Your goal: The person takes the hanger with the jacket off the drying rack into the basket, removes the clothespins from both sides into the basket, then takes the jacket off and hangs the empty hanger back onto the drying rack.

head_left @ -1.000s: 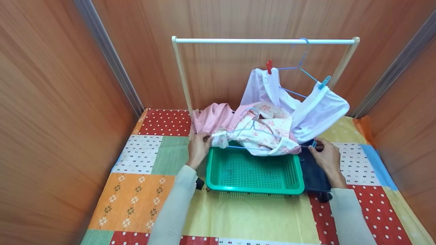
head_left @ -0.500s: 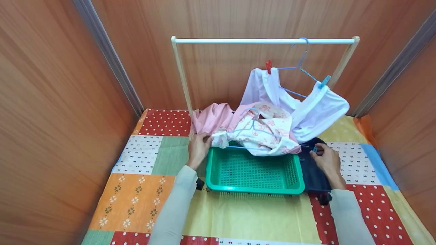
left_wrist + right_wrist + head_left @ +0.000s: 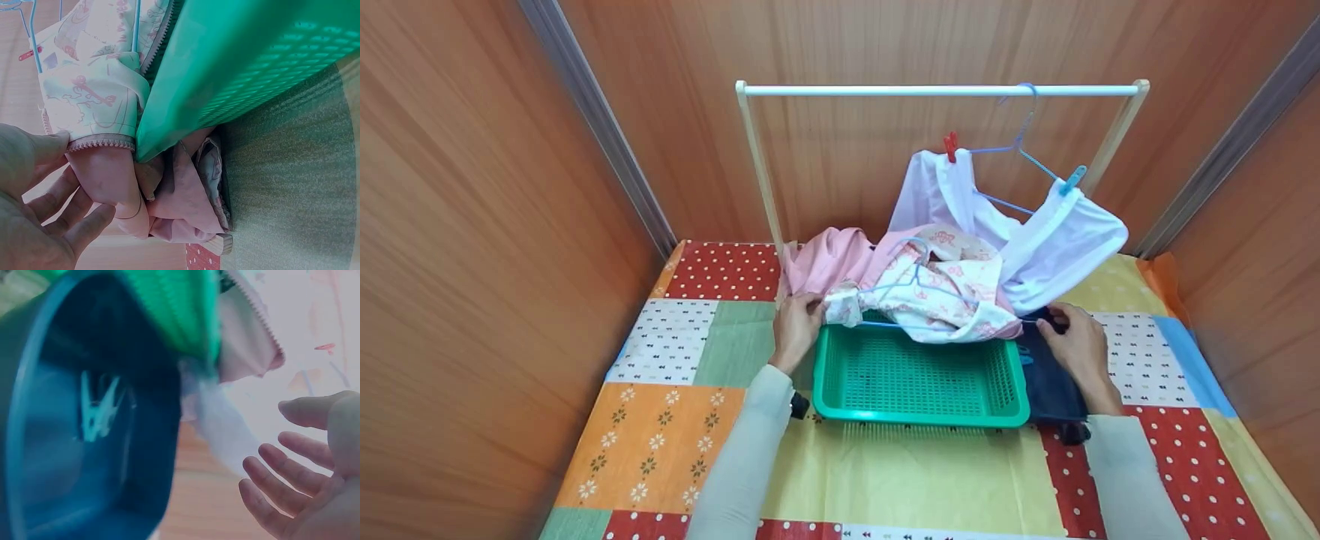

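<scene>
A pink jacket (image 3: 832, 259) with a white floral lining (image 3: 960, 274) and a zipper lies across the back of a green basket (image 3: 922, 412). On it rests a blue hanger (image 3: 916, 277). My left hand (image 3: 797, 330) pinches the jacket's edge near the hanger's left end, thumb on the zipper (image 3: 101, 142) in the left wrist view. My right hand (image 3: 1080, 345) is beside the jacket's right tip, its fingers (image 3: 287, 495) apart and holding nothing in the right wrist view. Below it, a blue clothespin (image 3: 98, 408) lies in a dark blue bin (image 3: 112, 489).
Behind stands a rack with a white rail (image 3: 885, 91). A hanger on it carries white pants (image 3: 1042, 247), clipped by a red clothespin (image 3: 951, 147) and a blue one. Wood-grain panels (image 3: 472, 225) surround the patchwork cloth (image 3: 937, 480).
The blue clothespin has left my right hand and is in the bin. My right hand dipped toward the bin, then rose back beside the jacket. My left hand stays in place.
</scene>
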Demonstrator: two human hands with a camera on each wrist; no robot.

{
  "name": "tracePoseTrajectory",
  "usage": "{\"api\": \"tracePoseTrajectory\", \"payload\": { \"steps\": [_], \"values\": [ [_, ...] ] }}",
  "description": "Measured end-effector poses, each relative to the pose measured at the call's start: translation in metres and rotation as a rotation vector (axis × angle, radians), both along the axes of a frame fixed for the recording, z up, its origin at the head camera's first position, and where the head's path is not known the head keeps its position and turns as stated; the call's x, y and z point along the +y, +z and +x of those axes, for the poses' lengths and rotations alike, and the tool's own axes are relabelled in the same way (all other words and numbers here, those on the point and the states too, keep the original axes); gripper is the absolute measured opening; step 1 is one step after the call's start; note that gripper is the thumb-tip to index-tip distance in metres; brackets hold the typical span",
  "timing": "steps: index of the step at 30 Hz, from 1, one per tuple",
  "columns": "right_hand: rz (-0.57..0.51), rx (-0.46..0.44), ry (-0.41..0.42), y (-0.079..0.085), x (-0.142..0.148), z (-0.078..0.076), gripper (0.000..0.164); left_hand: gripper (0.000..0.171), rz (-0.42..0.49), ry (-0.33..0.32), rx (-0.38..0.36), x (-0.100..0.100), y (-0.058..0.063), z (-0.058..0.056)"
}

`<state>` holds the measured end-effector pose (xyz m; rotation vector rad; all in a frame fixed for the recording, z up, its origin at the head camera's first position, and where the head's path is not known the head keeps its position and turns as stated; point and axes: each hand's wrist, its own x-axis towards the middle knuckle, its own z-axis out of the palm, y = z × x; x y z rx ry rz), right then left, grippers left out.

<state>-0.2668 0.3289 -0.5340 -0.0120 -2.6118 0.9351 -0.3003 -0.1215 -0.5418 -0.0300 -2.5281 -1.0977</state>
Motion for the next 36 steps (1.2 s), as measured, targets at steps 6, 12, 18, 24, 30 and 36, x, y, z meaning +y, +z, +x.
{"api": "tracePoseTrajectory", "payload": {
  "steps": [6, 12, 18, 24, 30, 36],
  "values": [
    [0.003, 0.093, 0.054, 0.016, -0.016, -0.001, 0.034, 0.015, 0.009, 0.003, -0.004, 0.000, 0.000, -0.001],
    [0.031, 0.119, 0.138, 0.031, -0.032, -0.006, 0.032, 0.016, 0.006, 0.002, 0.005, 0.000, 0.000, -0.001],
    [0.069, 0.118, 0.203, 0.041, -0.045, -0.009, 0.032, 0.015, 0.005, -0.004, 0.009, 0.000, -0.001, 0.000],
    [0.111, 0.105, 0.258, 0.041, -0.056, -0.014, 0.032, 0.015, 0.012, -0.005, 0.004, 0.001, -0.001, 0.000],
    [0.143, 0.081, 0.291, 0.035, -0.065, -0.018, 0.032, 0.014, -0.010, 0.003, 0.011, 0.001, -0.001, 0.000],
    [0.139, 0.019, 0.351, 0.030, -0.070, -0.019, 0.036, 0.013, -0.020, -0.001, 0.040, 0.000, -0.001, -0.001]
  ]
}}
